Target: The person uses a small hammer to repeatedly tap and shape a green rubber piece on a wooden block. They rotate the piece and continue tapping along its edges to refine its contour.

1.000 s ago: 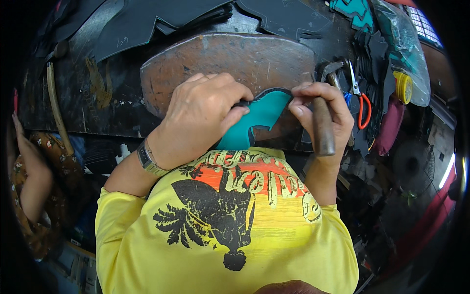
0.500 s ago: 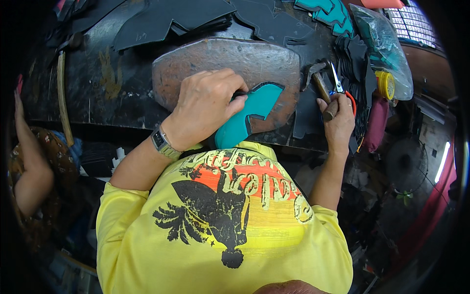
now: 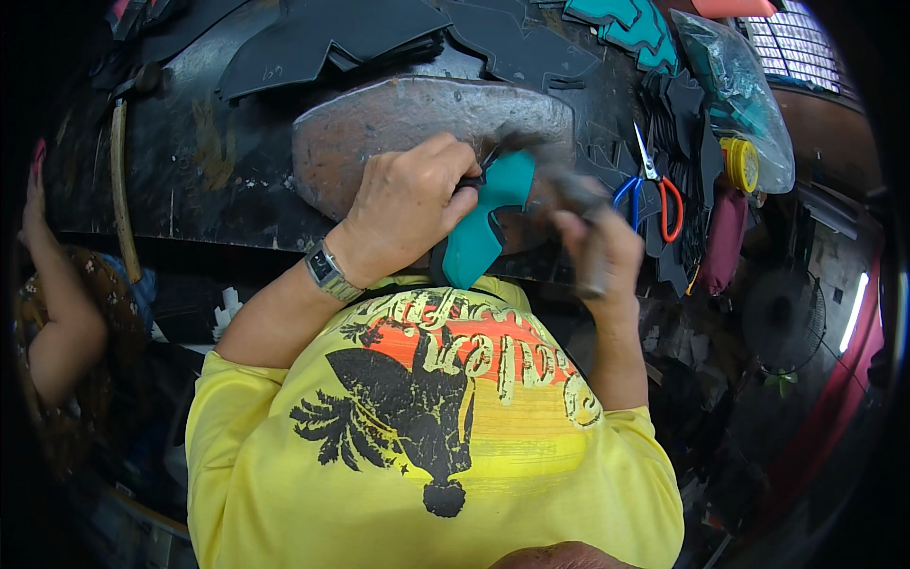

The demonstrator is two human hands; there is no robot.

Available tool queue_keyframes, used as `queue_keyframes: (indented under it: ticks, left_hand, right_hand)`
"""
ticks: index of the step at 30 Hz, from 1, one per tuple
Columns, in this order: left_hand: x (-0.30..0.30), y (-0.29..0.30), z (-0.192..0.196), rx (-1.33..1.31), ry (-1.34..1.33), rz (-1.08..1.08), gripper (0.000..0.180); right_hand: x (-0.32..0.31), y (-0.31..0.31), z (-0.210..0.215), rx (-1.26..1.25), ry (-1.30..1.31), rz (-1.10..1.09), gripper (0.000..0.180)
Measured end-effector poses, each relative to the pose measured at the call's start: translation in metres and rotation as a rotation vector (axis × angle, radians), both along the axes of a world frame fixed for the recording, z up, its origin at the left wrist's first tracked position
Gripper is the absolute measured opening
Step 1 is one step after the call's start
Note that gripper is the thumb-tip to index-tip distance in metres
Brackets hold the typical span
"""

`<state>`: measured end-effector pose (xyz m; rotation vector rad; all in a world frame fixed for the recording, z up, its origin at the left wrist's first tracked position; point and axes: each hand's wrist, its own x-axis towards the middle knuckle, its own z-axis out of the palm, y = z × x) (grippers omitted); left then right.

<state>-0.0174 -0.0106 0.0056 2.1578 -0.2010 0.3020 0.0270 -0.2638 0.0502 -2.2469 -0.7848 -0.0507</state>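
My left hand (image 3: 409, 201) presses a teal cut piece of material (image 3: 482, 224) down on a rounded stone block (image 3: 398, 123) on the dark workbench. Its fingers are closed over the piece's upper left edge. My right hand (image 3: 599, 248) grips a hammer handle (image 3: 595, 254), blurred by motion, with the hammer head (image 3: 531, 152) above the teal piece near its top edge. A watch (image 3: 329, 272) sits on my left wrist.
Scissors with blue and red handles (image 3: 652, 195) lie to the right of the block. Black cut sheets (image 3: 322, 38) and more teal pieces (image 3: 626, 19) lie at the back. A plastic bag (image 3: 735, 85) and a yellow spool (image 3: 737, 163) sit at far right. Another person's arm (image 3: 57, 284) is at left.
My right hand has swung back from the scissors side toward the teal piece with the hammer. My left hand has kept the piece on the block, shifting it slightly.
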Motion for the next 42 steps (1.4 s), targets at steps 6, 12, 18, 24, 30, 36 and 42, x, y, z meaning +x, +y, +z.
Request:
queue_keyframes:
  ticks: [6,12,18,24,30,36,42]
  left_hand:
    - [0.000,0.001,0.001,0.001,-0.003,-0.016,0.017]
    - [0.000,0.000,-0.003,0.014,-0.077,-0.030,0.022]
    - [-0.001,0.000,-0.004,0.011,-0.124,-0.056,0.023]
    - [-0.002,-0.001,-0.001,0.038,-0.095,-0.049,0.019]
    - [-0.001,0.000,-0.001,0.021,-0.106,-0.039,0.019]
    - [-0.001,0.000,-0.002,-0.008,-0.131,-0.040,0.017]
    - [-0.005,0.000,-0.001,-0.009,-0.190,-0.042,0.018]
  right_hand:
    - [-0.012,0.005,0.013,0.145,0.207,-0.102,0.036]
    - [-0.014,0.011,0.009,-0.011,0.241,-0.083,0.036]
    - [-0.018,0.014,0.014,0.236,0.187,-0.079,0.029]
    - [-0.011,0.012,0.016,-0.007,0.274,-0.079,0.037]
    - [-0.017,0.009,0.014,-0.104,0.188,-0.051,0.041]
    - [-0.006,-0.011,0.008,0.024,0.222,-0.240,0.046]
    - [0.015,-0.036,-0.026,-0.158,-0.199,-0.378,0.048]
